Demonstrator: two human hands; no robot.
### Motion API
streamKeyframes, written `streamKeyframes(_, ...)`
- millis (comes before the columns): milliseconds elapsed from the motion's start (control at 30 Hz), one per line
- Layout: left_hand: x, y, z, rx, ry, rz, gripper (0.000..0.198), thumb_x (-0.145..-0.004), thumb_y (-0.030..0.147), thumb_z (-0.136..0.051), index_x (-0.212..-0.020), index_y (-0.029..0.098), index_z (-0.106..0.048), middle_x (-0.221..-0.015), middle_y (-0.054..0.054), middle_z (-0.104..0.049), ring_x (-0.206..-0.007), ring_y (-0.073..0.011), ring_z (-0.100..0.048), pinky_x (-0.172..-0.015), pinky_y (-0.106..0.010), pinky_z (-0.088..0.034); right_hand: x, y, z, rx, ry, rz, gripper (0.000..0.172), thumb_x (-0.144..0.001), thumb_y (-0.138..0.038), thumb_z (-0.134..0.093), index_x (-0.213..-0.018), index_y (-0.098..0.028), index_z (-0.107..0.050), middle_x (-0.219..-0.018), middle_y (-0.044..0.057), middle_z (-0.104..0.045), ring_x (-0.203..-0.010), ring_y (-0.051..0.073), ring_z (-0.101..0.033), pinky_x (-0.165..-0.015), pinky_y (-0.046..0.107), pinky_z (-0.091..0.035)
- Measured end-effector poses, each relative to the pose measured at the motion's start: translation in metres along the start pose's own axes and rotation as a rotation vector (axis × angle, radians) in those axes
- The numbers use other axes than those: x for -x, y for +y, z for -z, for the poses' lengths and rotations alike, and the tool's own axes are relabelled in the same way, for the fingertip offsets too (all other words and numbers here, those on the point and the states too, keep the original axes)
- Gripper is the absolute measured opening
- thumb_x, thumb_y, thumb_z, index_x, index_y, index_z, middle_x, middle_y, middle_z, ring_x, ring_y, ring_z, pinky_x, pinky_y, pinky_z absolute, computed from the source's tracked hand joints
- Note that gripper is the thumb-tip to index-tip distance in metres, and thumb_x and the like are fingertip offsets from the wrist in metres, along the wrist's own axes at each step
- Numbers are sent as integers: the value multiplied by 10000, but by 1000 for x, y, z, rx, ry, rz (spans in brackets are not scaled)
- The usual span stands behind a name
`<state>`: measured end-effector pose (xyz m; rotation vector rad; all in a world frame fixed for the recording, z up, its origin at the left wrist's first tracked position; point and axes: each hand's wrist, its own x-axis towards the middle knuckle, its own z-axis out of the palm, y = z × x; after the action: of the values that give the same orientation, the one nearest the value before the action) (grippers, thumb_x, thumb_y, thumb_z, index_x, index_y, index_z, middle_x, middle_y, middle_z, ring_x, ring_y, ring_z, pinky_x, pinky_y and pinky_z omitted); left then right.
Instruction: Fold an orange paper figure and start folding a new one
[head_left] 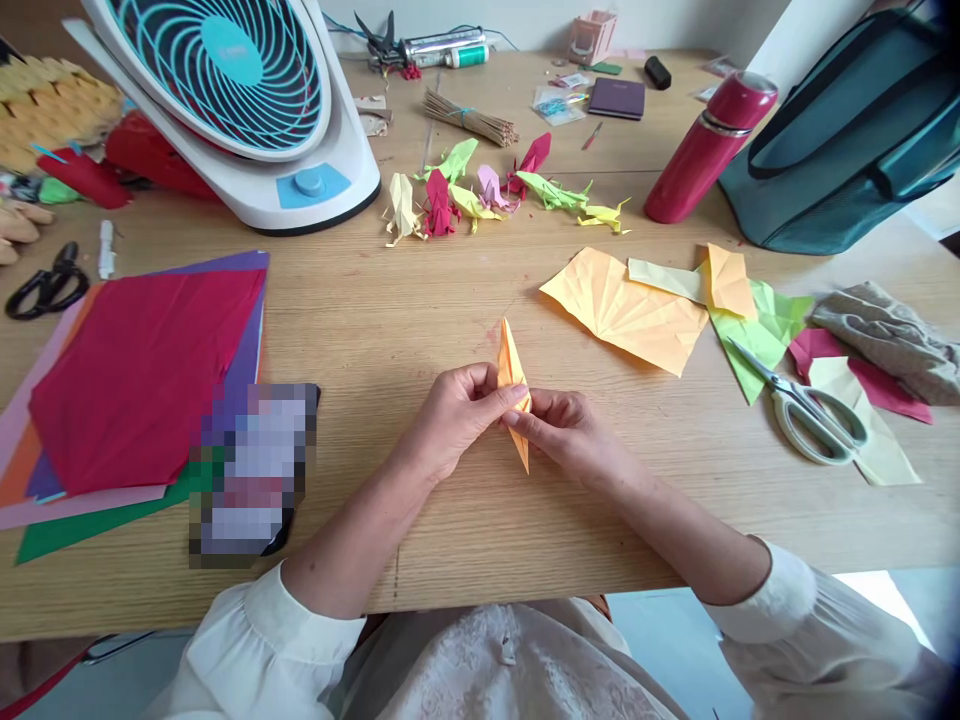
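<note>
A narrow, pointed piece of folded orange paper stands nearly upright over the wooden table. My left hand pinches its middle from the left with thumb and fingers closed. My right hand pinches the same fold from the right. The paper's top tip rises above my fingers and its lower tip pokes out below them.
Several small folded paper figures lie at the back centre. A stack of coloured sheets sits left, creased paper pieces and grey scissors right. A fan, red flask, teal bag and black scissors ring the table.
</note>
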<state>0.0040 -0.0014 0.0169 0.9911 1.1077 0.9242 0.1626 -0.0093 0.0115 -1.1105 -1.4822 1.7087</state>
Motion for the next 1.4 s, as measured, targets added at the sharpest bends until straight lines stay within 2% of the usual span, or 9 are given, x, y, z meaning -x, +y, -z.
streamKeyframes(300,-2,-3,3,-72,126,-86,352,-725,379,-773,-585,171,-526,-593,35,-485,-580,-90,-412,-555,-241,-333,3,7,-1,39,5,1,558,-786,-678,-680,-601,-162,-577,-524,-46,-420,-517,78,-324,-494,253,-237)
streamKeyframes(500,-5,3,17,25,168,-111,358,-690,401,-811,-633,164,-549,-625,46,-483,-594,-80,-400,-566,-220,-326,7,2,15,52,-183,-37,497,-755,-593,-766,-594,-165,-571,-529,-55,-441,-508,71,-332,-480,248,-241)
streamKeyframes(600,-3,2,16,-56,60,-100,336,-702,403,-815,-672,157,-588,-648,41,-509,-624,-89,-431,-600,-222,-353,3,-5,22,-16,57,92,460,-786,-556,-758,-624,-176,-554,-555,-59,-442,-524,71,-343,-492,242,-271)
streamKeyframes(667,0,-1,12,-143,-26,-96,327,-720,415,-813,-702,152,-619,-669,31,-539,-647,-100,-461,-612,-226,-366,-1,-8,22,-92,195,165,396,-744,-521,-810,-750,-185,-601,-660,-38,-545,-600,88,-453,-559,237,-371)
streamKeyframes(800,6,-8,5,-273,-88,-117,369,-772,472,-776,-672,158,-611,-648,28,-548,-616,-104,-470,-579,-230,-355,-7,-3,16,-165,181,132,403,-703,-513,-844,-824,-194,-629,-757,5,-642,-692,131,-577,-655,283,-484)
streamKeyframes(900,7,-10,4,-346,-52,-176,402,-796,478,-754,-622,161,-578,-610,35,-501,-589,-98,-438,-558,-230,-334,-7,3,13,-167,231,117,405,-688,-509,-854,-756,-190,-614,-722,3,-641,-661,125,-576,-626,275,-485)
streamKeyframes(1000,7,-12,4,-349,-52,-208,333,-820,455,-736,-693,166,-630,-667,20,-571,-640,-116,-508,-610,-231,-404,-7,6,13,-171,273,122,420,-671,-511,-864,-731,-194,-595,-708,3,-644,-644,123,-575,-605,269,-483)
streamKeyframes(1133,6,-15,3,-284,-112,-175,242,-814,398,-753,-785,176,-661,-738,12,-658,-695,-132,-600,-668,-232,-467,-7,6,12,-196,312,156,425,-657,-493,-877,-770,-206,-586,-729,-6,-626,-660,125,-574,-613,272,-488)
streamKeyframes(1400,3,-16,4,-254,-106,-147,209,-815,365,-746,-764,174,-680,-751,11,-681,-708,-129,-617,-681,-231,-466,-5,7,12,-218,299,227,362,-712,-425,-861,-815,-206,-592,-764,-16,-600,-673,108,-539,-632,263,-466)
